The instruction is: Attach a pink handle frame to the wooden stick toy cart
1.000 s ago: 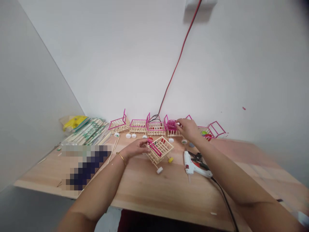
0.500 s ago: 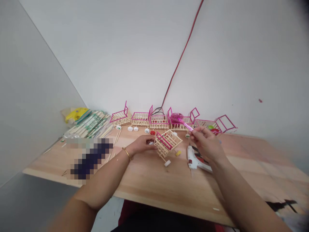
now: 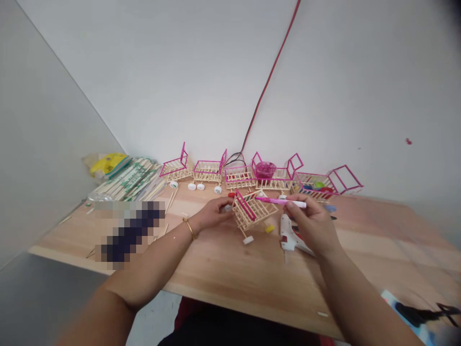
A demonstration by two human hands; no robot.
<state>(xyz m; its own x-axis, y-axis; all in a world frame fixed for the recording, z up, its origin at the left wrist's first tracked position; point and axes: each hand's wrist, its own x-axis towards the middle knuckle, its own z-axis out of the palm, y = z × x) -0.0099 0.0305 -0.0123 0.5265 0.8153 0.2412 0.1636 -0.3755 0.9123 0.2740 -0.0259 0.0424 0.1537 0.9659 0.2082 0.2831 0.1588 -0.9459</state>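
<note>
A small stick cart [image 3: 254, 211] with bottle-cap wheels is tilted above the table, a magenta bar along its near left side. My left hand [image 3: 216, 214] is closed on the cart's left side; its fingertips are partly hidden there. In my right hand [image 3: 311, 218] is a brush [image 3: 281, 202] with a white handle end, pinched between thumb and fingers. The brush's magenta tip is at the cart's upper rim. Behind the cart, a clear cup of magenta paint [image 3: 265, 171] rests in or at one of the carts along the wall.
Several magenta-trimmed carts [image 3: 209, 172] line the wall. A white glue gun [image 3: 288, 233] lies below my right hand. Bundled sticks [image 3: 133, 179] and a yellow bag [image 3: 110, 165] are at the left. The wooden table's [image 3: 223, 269] front edge is near my body.
My right hand has brought the brush from the paint cup down to the cart's upper rim. My left hand still holds the cart. The view has shifted slightly.
</note>
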